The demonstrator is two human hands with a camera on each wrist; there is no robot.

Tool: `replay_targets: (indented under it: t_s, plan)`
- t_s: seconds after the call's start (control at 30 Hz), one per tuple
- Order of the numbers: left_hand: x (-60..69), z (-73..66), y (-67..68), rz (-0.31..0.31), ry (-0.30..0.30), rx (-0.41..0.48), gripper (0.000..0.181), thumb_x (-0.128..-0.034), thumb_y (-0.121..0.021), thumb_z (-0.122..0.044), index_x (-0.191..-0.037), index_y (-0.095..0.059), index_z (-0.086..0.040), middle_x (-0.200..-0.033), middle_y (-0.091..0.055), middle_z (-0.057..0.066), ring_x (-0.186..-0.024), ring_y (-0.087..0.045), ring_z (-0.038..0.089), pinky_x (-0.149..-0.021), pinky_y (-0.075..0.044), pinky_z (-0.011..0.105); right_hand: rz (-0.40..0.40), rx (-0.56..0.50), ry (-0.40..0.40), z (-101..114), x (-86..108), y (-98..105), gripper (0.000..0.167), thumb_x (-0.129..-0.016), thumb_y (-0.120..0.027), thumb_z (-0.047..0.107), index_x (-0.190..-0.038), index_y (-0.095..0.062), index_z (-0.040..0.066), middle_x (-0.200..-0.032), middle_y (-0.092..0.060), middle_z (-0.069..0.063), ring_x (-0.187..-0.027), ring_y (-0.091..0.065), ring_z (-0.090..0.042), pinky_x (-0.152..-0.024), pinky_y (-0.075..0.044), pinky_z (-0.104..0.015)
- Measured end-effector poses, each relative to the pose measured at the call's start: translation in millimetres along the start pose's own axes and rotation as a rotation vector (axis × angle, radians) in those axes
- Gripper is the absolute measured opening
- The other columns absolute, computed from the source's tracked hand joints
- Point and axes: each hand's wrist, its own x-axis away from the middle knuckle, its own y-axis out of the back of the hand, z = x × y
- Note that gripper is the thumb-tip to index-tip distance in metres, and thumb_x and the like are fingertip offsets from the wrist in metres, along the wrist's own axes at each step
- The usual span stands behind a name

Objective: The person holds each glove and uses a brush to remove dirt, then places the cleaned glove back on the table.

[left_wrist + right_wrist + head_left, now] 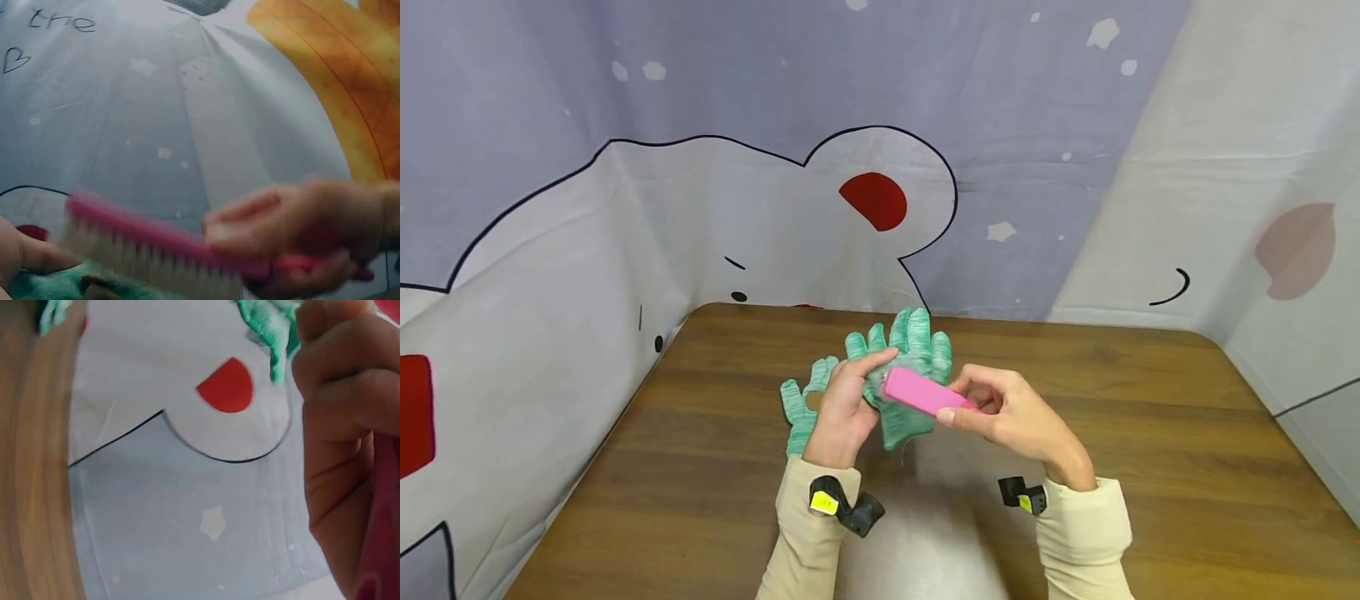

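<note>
My left hand grips a green knitted glove by its side, thumb across the front, with the glove's fingers pointing up and away. In my right hand is the handle of a pink brush, held between thumb and fingers. Pale bristles show under the brush in the left wrist view, facing the glove; that image is blurred. The brush head lies over the glove's middle, and I cannot tell how firmly it presses. A second green glove rests on the table behind my left hand.
The brown wooden table reaches back to a printed cloth curtain that stands along its far and side edges. Each sleeve carries a black wrist camera. A loose thread hangs from the held glove's cuff.
</note>
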Motion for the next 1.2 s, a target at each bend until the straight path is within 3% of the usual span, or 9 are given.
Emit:
replay_targets:
  t_s: [0.1, 0.2, 0.27, 0.43, 0.57, 0.73, 0.93, 1.03, 1.2]
  plan:
    - [2.3, 2.2, -0.8, 0.005, -0.040, -0.103, 0.027, -0.0868, -0.059, -0.008, -0.060, -0.061, -0.012, -0.061, -0.056, -0.003, -0.072, -0.053, 0.010, -0.087, -0.033, 0.036, -0.057, -0.132, 0.063, 3, 2.6, 5, 0.013, -0.083, -0.067, 0.012, -0.092, -0.058, 0.011, -0.063, -0.058, -0.005, -0.042, -0.041, -0.011, -0.034, -0.033, -0.026]
    - [4.0, 2.9, -1.5, 0.032, -0.056, -0.164, 0.025, -0.0890, -0.057, -0.012, -0.065, -0.057, -0.012, -0.064, -0.054, -0.004, -0.076, -0.052, 0.009, -0.091, -0.030, 0.038, -0.115, -0.247, 0.124, 5, 1.5, 6, 0.014, -0.085, -0.063, 0.004, -0.095, -0.054, 0.005, -0.060, -0.056, -0.005, -0.037, -0.035, -0.010, -0.030, -0.028, -0.027]
    - [4.4, 3.2, -2.2, 0.055, -0.072, -0.197, 0.021, -0.0906, -0.055, -0.014, -0.070, -0.056, -0.012, -0.068, -0.056, -0.004, -0.073, -0.054, 0.010, -0.084, -0.039, 0.033, -0.131, -0.262, 0.136, 4, -1.2, 3, 0.014, -0.085, -0.062, 0.004, -0.096, -0.054, 0.004, -0.058, -0.055, -0.006, -0.036, -0.033, -0.010, -0.029, -0.027, -0.027]
    - [7.5, 2.7, -3.5, 0.123, -0.076, -0.277, 0.022, -0.0936, -0.046, -0.012, -0.076, -0.058, -0.010, -0.071, -0.059, -0.001, -0.071, -0.057, 0.010, -0.070, -0.046, 0.028, -0.142, -0.081, 0.073, -1, -7.1, -8, 0.016, -0.084, -0.068, 0.018, -0.094, -0.057, 0.013, -0.059, -0.055, -0.006, -0.043, -0.042, -0.010, -0.036, -0.034, -0.026]
    - [7.8, 1.8, -0.7, 0.126, -0.042, -0.277, 0.031, -0.0941, -0.040, -0.009, -0.068, -0.056, -0.008, -0.058, -0.053, 0.001, -0.056, -0.051, 0.012, -0.057, -0.043, 0.026, -0.129, 0.055, 0.034, -3, -7.9, -12, 0.017, -0.081, -0.070, 0.027, -0.090, -0.058, 0.019, -0.061, -0.059, -0.002, -0.051, -0.048, -0.012, -0.042, -0.035, -0.025]
    - [4.3, 2.7, 3.0, 0.108, 0.028, -0.216, 0.036, -0.0916, -0.040, -0.005, -0.058, -0.049, -0.009, -0.049, -0.045, 0.000, -0.045, -0.043, 0.014, -0.048, -0.037, 0.026, -0.076, 0.057, -0.014, -3, -3.5, -8, 0.016, -0.079, -0.072, 0.029, -0.084, -0.060, 0.020, -0.065, -0.063, 0.000, -0.053, -0.050, -0.016, -0.044, -0.034, -0.024]
    - [-1.9, 7.3, 6.3, 0.118, 0.097, -0.176, 0.039, -0.0904, -0.036, -0.002, -0.059, -0.059, -0.009, -0.050, -0.049, -0.002, -0.042, -0.044, 0.012, -0.048, -0.039, 0.026, -0.051, 0.073, -0.087, -2, 1.5, -3, 0.016, -0.077, -0.074, 0.031, -0.082, -0.063, 0.021, -0.065, -0.064, 0.000, -0.054, -0.049, -0.012, -0.046, -0.037, -0.025]
    - [-3.0, 8.9, 6.0, 0.107, 0.087, -0.177, 0.036, -0.0912, -0.037, -0.003, -0.065, -0.061, -0.007, -0.053, -0.052, 0.000, -0.042, -0.045, 0.013, -0.047, -0.039, 0.026, -0.039, 0.095, -0.087, -1, 1.4, -1, 0.016, -0.077, -0.074, 0.032, -0.082, -0.062, 0.022, -0.065, -0.063, -0.001, -0.053, -0.047, -0.011, -0.045, -0.037, -0.025]
    - [-2.7, 9.9, 3.3, 0.036, 0.055, -0.183, 0.027, -0.0879, -0.047, -0.004, -0.067, -0.063, -0.006, -0.055, -0.055, 0.002, -0.040, -0.048, 0.012, -0.045, -0.042, 0.027, -0.010, 0.148, -0.094, -1, 1.8, 3, 0.018, -0.076, -0.074, 0.034, -0.079, -0.059, 0.024, -0.063, -0.058, -0.001, -0.054, -0.048, -0.013, -0.047, -0.039, -0.026]
